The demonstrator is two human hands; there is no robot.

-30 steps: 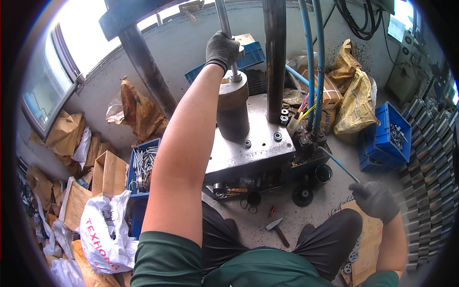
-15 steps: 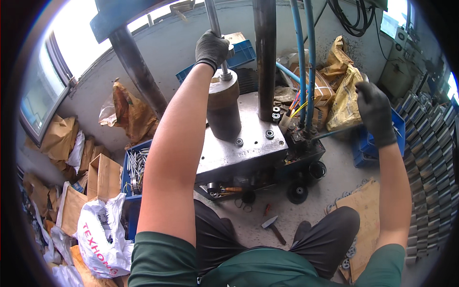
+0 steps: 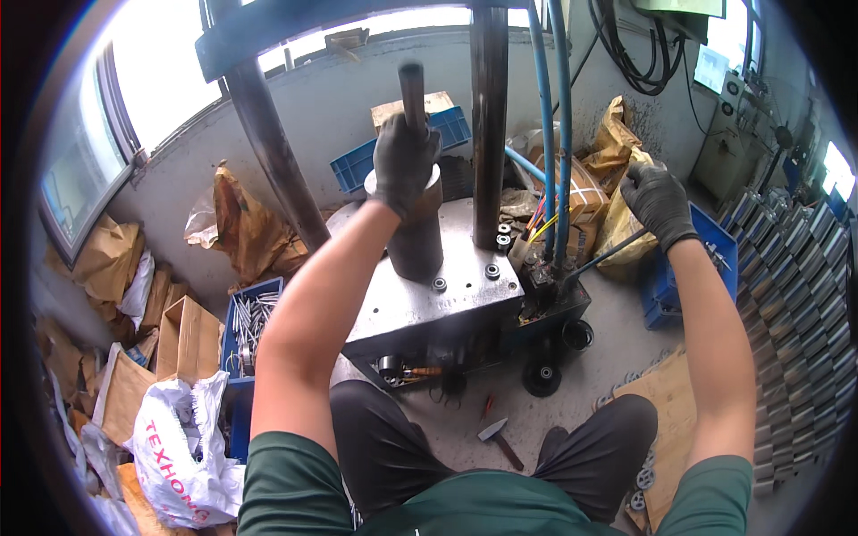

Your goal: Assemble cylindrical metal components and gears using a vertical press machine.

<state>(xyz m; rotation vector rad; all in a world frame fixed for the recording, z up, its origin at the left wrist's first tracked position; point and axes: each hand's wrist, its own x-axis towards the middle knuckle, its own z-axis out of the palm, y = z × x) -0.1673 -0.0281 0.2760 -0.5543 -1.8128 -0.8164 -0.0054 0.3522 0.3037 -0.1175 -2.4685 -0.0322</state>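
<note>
My left hand, in a dark grey glove, is closed around an upright metal rod. The rod's blurred top end rises above my fist. Just below stands a thick grey metal cylinder on the steel press bed; my hand hides where rod and cylinder meet. My gloved right hand is out to the right with its fingers curled. A thin dark lever runs up to its underside, and the grip end is hidden. Small bearing rings lie on the bed.
Dark press columns and blue hoses rise past the bed. A blue crate of metal pins stands left. Right are a blue bin and stacked metal tubes. A hammer lies on the floor.
My left hand has come down with the rod, whose top end now shows. My right hand has shifted left, and the lever has tilted up more steeply with it. The view has shifted slightly.
</note>
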